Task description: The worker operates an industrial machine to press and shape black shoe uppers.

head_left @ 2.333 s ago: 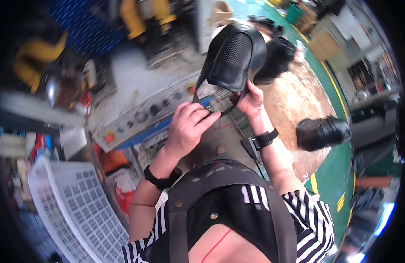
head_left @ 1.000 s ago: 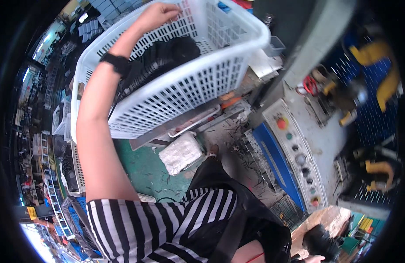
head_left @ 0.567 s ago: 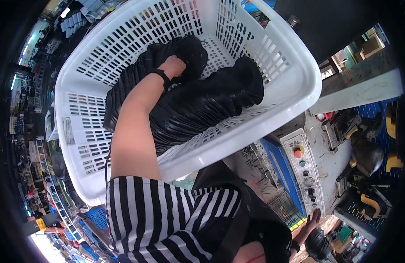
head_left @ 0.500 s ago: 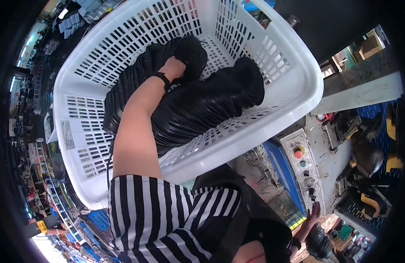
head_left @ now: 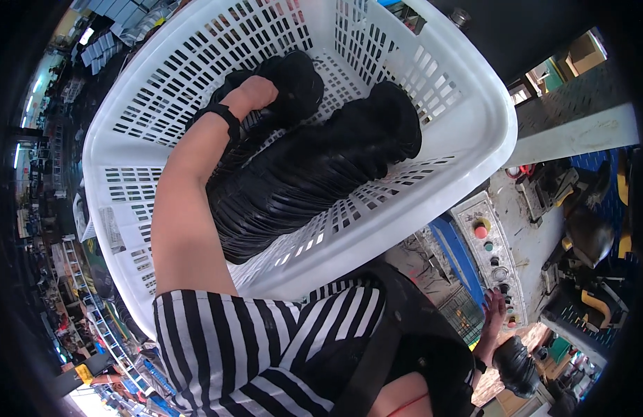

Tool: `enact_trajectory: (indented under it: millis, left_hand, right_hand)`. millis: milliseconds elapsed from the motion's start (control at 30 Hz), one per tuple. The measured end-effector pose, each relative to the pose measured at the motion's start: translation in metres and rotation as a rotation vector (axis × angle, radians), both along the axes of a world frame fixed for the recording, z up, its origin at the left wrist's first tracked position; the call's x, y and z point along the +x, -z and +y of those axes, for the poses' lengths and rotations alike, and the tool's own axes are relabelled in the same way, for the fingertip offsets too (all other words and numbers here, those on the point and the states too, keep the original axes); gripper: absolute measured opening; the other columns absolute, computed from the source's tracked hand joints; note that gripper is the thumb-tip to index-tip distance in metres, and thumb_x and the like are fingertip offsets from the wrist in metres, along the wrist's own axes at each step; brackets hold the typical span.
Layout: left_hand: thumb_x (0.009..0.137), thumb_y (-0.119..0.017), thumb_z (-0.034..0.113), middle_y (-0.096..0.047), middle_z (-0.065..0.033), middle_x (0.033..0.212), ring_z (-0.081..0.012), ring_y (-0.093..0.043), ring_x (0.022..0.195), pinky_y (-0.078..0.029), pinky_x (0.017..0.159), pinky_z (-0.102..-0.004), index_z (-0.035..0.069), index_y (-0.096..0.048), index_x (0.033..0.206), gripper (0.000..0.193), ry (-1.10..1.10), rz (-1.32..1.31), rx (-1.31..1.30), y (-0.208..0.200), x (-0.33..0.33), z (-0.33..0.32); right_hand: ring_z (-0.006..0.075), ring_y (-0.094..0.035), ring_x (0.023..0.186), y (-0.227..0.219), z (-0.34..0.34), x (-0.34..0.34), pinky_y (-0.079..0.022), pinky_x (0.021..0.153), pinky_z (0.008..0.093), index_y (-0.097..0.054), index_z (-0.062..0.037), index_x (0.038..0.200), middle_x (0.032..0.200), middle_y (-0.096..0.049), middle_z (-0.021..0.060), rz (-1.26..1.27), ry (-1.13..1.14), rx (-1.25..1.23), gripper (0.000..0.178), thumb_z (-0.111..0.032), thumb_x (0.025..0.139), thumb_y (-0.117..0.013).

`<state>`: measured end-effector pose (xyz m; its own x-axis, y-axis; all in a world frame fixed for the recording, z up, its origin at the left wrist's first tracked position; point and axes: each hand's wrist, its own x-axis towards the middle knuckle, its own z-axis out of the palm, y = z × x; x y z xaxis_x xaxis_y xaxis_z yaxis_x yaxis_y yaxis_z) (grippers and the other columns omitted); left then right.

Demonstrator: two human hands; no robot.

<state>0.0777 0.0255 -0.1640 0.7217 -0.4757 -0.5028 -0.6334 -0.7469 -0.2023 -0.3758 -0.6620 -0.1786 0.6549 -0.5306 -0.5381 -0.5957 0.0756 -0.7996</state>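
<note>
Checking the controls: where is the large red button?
At right in the head view, the large red button is high on the control panel, just outside the white plastic basket.

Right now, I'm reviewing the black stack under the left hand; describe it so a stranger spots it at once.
Start at the big white slotted basket. Inside, find the upper-left black stack in the picture. Unlike the lower black stack beside it, it has the left hand on it.

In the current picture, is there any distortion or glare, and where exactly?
Head view: edges of the basket look bowed by the fisheye lens; corners go black; a bright patch at lower left is washed out; the nearer black stack shows small glints.
</note>
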Motion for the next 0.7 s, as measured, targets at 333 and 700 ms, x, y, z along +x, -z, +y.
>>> enact_trajectory:
  millis: [333, 700]
  left_hand:
    - [0.058, -0.065, 0.009, -0.066, -0.0097, 0.075, -0.0303, -0.063, 0.074, -0.049, 0.066, -0.0385, 0.009, -0.068, 0.073, 0.015, -0.194, -0.020, -0.346, -0.008, 0.001, -0.013]
    - [0.068, -0.057, 0.014, -0.062, -0.0139, 0.078, -0.0331, -0.060, 0.078, -0.048, 0.068, -0.0414, 0.009, -0.064, 0.078, 0.013, -0.102, -0.171, -0.524, -0.001, -0.003, -0.030]
  right_hand:
    - [0.0133, -0.057, 0.092, -0.008, 0.030, 0.032, -0.042, 0.078, 0.0261, -0.053, -0.0092, 0.118, 0.107, -0.060, 0.0045, 0.009, -0.147, -0.042, 0.034, -0.029, 0.089, -0.053]
    - [0.0124, -0.059, 0.088, -0.017, 0.051, 0.040, -0.044, 0.075, 0.0238, -0.053, -0.0086, 0.116, 0.105, -0.061, 0.0043, 0.010, -0.230, -0.034, 0.038, -0.033, 0.087, -0.057]
